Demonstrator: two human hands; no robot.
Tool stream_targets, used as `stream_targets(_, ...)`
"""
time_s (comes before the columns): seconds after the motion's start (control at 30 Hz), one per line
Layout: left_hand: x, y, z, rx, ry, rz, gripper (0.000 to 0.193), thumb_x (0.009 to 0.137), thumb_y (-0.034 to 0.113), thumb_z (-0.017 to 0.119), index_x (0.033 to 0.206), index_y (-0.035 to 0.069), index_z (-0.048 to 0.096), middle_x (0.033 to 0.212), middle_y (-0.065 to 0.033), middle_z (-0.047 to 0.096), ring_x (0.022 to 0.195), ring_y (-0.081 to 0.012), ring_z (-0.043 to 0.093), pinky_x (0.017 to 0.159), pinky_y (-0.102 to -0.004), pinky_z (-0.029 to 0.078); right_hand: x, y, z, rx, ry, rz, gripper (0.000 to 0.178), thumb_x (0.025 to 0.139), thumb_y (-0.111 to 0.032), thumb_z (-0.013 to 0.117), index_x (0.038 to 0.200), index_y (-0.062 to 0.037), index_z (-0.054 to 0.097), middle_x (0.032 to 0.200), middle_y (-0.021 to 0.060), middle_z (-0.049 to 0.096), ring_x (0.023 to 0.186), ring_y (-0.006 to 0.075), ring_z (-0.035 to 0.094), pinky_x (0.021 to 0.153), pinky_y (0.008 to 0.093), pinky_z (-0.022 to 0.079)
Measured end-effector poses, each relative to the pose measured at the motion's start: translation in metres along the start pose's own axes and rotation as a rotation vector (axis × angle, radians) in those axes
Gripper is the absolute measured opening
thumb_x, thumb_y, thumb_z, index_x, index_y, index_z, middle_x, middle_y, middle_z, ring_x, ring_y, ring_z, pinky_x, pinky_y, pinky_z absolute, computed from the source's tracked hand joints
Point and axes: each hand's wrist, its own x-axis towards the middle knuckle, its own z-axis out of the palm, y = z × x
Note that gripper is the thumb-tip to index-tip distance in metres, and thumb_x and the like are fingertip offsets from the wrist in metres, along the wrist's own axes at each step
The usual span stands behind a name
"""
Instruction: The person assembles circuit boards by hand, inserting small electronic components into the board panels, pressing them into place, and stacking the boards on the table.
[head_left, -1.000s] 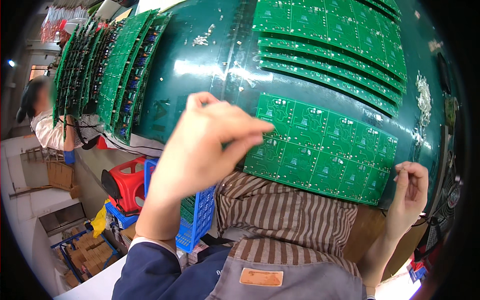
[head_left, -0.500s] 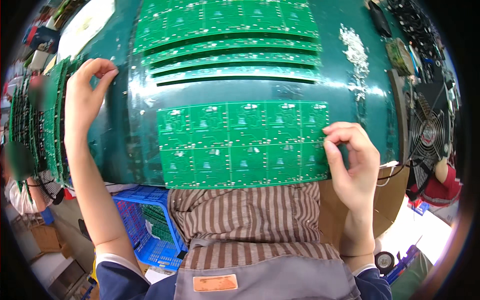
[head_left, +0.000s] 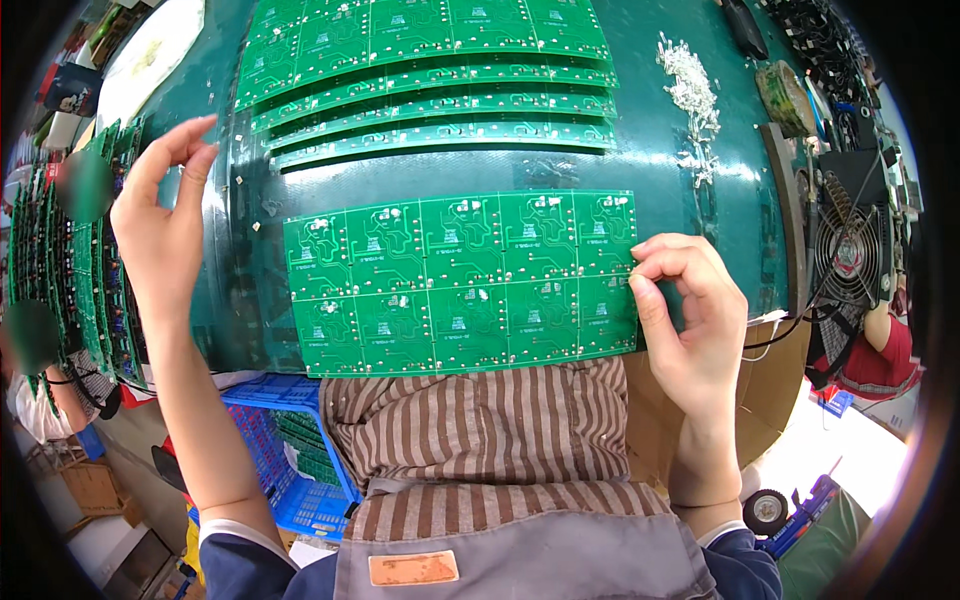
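Note:
A green circuit board panel (head_left: 460, 285), divided into rows of repeated units, lies at the near edge of the table in front of me. My right hand (head_left: 695, 325) pinches its right edge between thumb and fingers. To the left, my left hand (head_left: 158, 235) is raised over the table, thumb and forefinger apart with nothing visible between them. Beyond the panel, several more green panels (head_left: 430, 40) lie overlapped in a stepped stack. Tiny pale parts (head_left: 256, 226) are on the table between my left hand and the panel.
Small white components (head_left: 690, 95) lie in a heap at the far right. Upright boards (head_left: 100, 270) are racked at the left. A fan (head_left: 848, 250) stands at the right, beside a dark bar (head_left: 785, 215). Below the table is a blue crate (head_left: 310, 505) with boards inside.
The fingertips of my left hand, close together before, have parted, and the hand has shifted slightly left. My right hand stays at the panel's edge. The whole view has moved a little.

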Motion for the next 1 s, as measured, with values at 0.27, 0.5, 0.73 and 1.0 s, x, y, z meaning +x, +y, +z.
stream_targets(0.27, -0.047, 0.095, 0.009, -0.661, -0.183, -0.317, 0.01, 0.091, -0.001, 0.071, 0.1, -0.005, 0.072, 0.094, -0.0069, 0.072, 0.086, -0.0119, 0.067, 0.089, -0.0308, 0.053, -0.002, 0.002, 0.001, -0.009, 0.015, -0.006, 0.014, 0.082, 0.007, 0.07, 0.09, -0.001, 0.063, 0.095, 0.0136, 0.068, 0.085, 0.0224, 0.068, 0.076, 0.0307, 0.053)
stream_targets(0.5, -0.061, 0.151, 0.029, -0.666, -0.494, 0.056, 0.012, 0.084, -0.007, 0.068, 0.091, 0.001, 0.071, 0.092, -0.0084, 0.077, 0.087, -0.0187, 0.074, 0.109, -0.0502, 0.043, -0.003, 0.0, -0.002, -0.128, 0.003, -0.126, 0.015, 0.081, 0.007, 0.071, 0.091, -0.0007, 0.064, 0.095, 0.0133, 0.068, 0.087, 0.026, 0.067, 0.075, 0.0314, 0.053)
stream_targets(0.73, -0.063, 0.173, 0.062, -0.253, -0.379, 0.317, 0.015, 0.075, 0.007, 0.08, 0.087, 0.013, 0.072, 0.091, 0.0006, 0.067, 0.094, -0.0198, 0.061, 0.084, -0.0342, 0.037, -0.005, 0.009, -0.009, -0.155, 0.046, -0.151, 0.018, 0.078, 0.006, 0.074, 0.093, -0.0023, 0.068, 0.097, 0.0113, 0.069, 0.09, 0.0276, 0.067, 0.077, 0.0347, 0.054)
stream_targets(1.0, -0.057, 0.19, 0.067, -0.112, -0.436, 0.278, 0.01, 0.08, 0.007, 0.076, 0.087, 0.01, 0.069, 0.089, -0.0021, 0.068, 0.093, -0.0221, 0.061, 0.087, -0.0353, 0.038, -0.006, 0.033, -0.018, 0.02, 0.109, -0.106, 0.016, 0.08, 0.003, 0.074, 0.094, -0.0015, 0.07, 0.098, 0.0108, 0.07, 0.09, 0.0256, 0.068, 0.075, 0.0334, 0.054)
